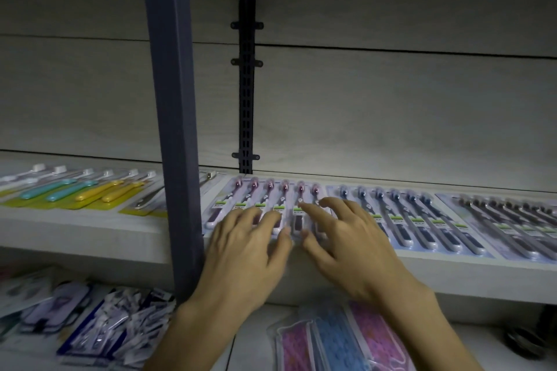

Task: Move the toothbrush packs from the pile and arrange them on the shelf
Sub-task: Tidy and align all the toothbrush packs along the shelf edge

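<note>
**Two hands flat on a pack of pink toothbrushes at a dim store shelf**

A person's left hand (245, 242) and right hand (346, 238) rest side by side on the pink toothbrush pack (265, 202), which lies flat at the front of the pale, wood-grained shelf (90, 235). The fingers of both hands are spread and only slightly bent, the tips pressing down on the clear, glossy blister plastic rather than pinching it. The hands cover the lower half of the pack, so its near edge cannot be made out; the thumbs blur together over the shelf's lip.

Just right of it lies the blue toothbrush pack (422, 220), then a dark toothbrush pack (512, 220) cut off by the frame's right edge. All three hold slim brushes in parallel rows with small green labels, too small to read. A matte grey-blue upright post (174, 129) stands in front of the shelf and hides part of the packs (69, 190) of teal and yellow-handled brushes on yellow card to the left. Behind, a slotted black metal rail (246, 93) runs up the grey panel wall.

On the lower level, in poor light, sit crinkled plastic-wrapped items (120, 328) and sleeves of pink and blue patterned masks (325, 340), partly hidden by the forearms.
</note>
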### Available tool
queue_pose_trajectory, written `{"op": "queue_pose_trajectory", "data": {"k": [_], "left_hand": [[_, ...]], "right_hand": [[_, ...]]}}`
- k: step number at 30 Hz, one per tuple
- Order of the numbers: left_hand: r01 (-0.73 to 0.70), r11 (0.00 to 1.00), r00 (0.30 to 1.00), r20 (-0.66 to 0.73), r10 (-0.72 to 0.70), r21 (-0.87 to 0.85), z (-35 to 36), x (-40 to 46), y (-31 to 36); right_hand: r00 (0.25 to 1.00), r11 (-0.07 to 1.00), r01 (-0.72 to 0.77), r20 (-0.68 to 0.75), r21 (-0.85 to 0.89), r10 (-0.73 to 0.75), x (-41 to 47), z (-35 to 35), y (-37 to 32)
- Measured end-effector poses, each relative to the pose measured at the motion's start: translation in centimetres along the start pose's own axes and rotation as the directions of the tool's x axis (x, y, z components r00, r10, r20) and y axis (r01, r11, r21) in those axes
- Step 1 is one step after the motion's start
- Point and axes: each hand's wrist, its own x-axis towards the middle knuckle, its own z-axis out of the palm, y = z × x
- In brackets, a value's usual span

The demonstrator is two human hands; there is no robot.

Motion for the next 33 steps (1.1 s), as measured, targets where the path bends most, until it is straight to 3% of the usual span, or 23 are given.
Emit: {"op": "queue_pose_trajectory", "data": {"k": [8, 15, 20, 23, 33], "left_hand": [[-0.081, 0.995, 0.996, -0.037, 0.079, -0.057, -4.1, -2.3, -0.9], [-0.132, 0.989, 0.99, -0.061, 0.128, -0.07, -11.2, -5.6, -6.1], [-0.098, 0.995, 0.994, -0.05, 0.096, -0.028, -15.2, -8.6, -12.1], [-0.028, 1.0, 0.999, 0.033, 0.028, 0.001, -16.8, -10.0, -15.2], [0.032, 0.999, 0.999, 0.042, -0.033, 0.014, -18.0, -9.5, -22.0]], "right_hand": [[0.997, 0.998, -0.064, -0.031, -0.012, 0.064, -2.3, -2.4, -3.5], [0.996, 0.999, -0.041, -0.083, 0.023, 0.043, -4.0, -4.7, -12.8], [0.991, 0.995, 0.006, -0.132, 0.096, 0.007, -4.3, -4.0, -20.5], [0.994, 0.994, 0.047, -0.105, 0.101, -0.036, -4.1, -2.9, -24.0], [0.998, 0.996, 0.024, -0.053, 0.09, -0.019, -0.2, 0.1, -28.2]]}}
